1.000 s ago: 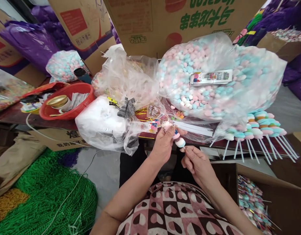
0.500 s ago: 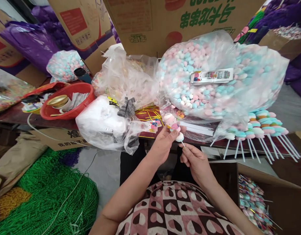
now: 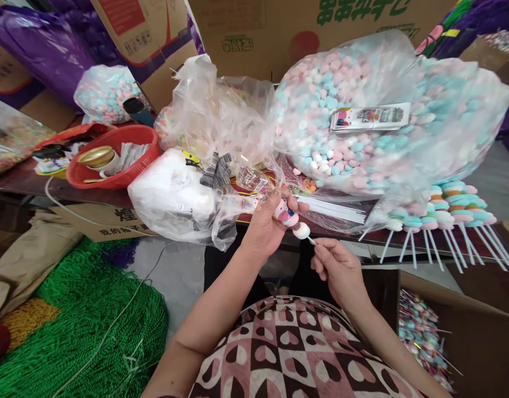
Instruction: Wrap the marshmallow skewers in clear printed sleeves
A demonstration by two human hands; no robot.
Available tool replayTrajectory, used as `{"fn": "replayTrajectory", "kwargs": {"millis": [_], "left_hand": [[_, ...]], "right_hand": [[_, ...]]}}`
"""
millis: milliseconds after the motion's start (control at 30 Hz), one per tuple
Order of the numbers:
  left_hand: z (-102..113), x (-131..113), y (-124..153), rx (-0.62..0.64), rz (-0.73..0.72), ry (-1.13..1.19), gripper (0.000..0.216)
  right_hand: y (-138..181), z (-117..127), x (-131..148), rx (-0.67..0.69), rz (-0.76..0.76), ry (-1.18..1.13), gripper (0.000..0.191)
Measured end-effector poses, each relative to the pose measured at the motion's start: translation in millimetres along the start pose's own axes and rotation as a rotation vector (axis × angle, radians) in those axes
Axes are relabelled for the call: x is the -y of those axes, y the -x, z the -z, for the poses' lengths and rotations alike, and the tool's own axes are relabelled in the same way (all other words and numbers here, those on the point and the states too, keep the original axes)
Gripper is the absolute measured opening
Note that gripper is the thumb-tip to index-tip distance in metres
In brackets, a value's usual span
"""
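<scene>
A marshmallow skewer (image 3: 302, 231) hangs between my hands, its upper part inside a clear printed wrapper (image 3: 252, 178) and a white-and-blue marshmallow showing at the bottom. My left hand (image 3: 267, 224) is closed round the wrapped upper part, hiding some of it. Lower down on the right, my right hand (image 3: 339, 268) pinches the thin white stick. Behind my hands on the dark red table lie white sticks (image 3: 337, 209). To the right, several finished marshmallow skewers (image 3: 457, 207) lie in a pile with their sticks toward me.
A big clear bag of pastel marshmallows (image 3: 349, 149) carries a stack of printed wrappers (image 3: 370, 117). A white plastic bag (image 3: 171, 199) and a red basket (image 3: 144, 166) stand left. Wrapped skewers fill a cardboard box (image 3: 465, 337) at lower right; green cord (image 3: 113, 304) lies at lower left.
The left hand has moved up the skewer, over the wrapped part that showed before. The right hand has shifted slightly right and down, still on the stick. The view has tilted a little.
</scene>
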State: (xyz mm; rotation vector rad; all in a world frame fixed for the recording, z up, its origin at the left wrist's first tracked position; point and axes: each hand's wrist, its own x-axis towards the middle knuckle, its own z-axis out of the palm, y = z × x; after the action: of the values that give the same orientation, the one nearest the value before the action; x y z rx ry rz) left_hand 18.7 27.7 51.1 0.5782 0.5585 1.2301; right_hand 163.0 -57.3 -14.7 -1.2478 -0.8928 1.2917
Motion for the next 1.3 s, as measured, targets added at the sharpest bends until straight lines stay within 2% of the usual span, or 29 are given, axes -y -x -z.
{"fn": "replayTrajectory", "kwargs": {"millis": [133, 267, 367, 467, 533, 633, 733, 833, 933, 1067, 1300], "left_hand": [[11, 0, -1, 0.055, 0.036, 0.031, 0.030], [13, 4, 0, 0.052, 0.049, -0.040, 0.032], [12, 14, 4, 0.070, 0.049, -0.117, 0.033], [13, 21, 10, 0.096, 0.037, -0.155, 0.031], [16, 20, 13, 0.124, 0.026, -0.147, 0.033], [20, 7, 13, 0.169, 0.011, -0.087, 0.051], [22, -7, 7, 0.108, -0.055, -0.052, 0.046], [23, -12, 0, -0.016, -0.129, -0.014, 0.026], [21, -10, -3, -0.102, -0.122, 0.075, 0.016], [18, -4, -1, -0.138, -0.052, 0.123, 0.024], [19, 2, 2, -0.108, -0.018, 0.022, 0.032]], "right_hand": [[2, -3, 4, 0.130, -0.163, -0.190, 0.024], [2, -5, 8, 0.223, -0.268, -0.238, 0.027], [2, -10, 8, 0.228, -0.264, -0.199, 0.029], [1, -16, 7, 0.118, -0.174, -0.149, 0.030], [0, -16, 8, 0.103, -0.163, -0.182, 0.029], [0, -13, 8, 0.219, -0.231, -0.271, 0.028], [2, -8, 6, 0.280, -0.271, -0.243, 0.027], [3, -5, 2, 0.207, -0.222, -0.143, 0.027], [2, -5, -2, 0.117, -0.137, -0.025, 0.027], [3, -6, -4, 0.052, -0.037, 0.112, 0.026], [12, -5, -5, 0.010, 0.166, 0.344, 0.025]]}}
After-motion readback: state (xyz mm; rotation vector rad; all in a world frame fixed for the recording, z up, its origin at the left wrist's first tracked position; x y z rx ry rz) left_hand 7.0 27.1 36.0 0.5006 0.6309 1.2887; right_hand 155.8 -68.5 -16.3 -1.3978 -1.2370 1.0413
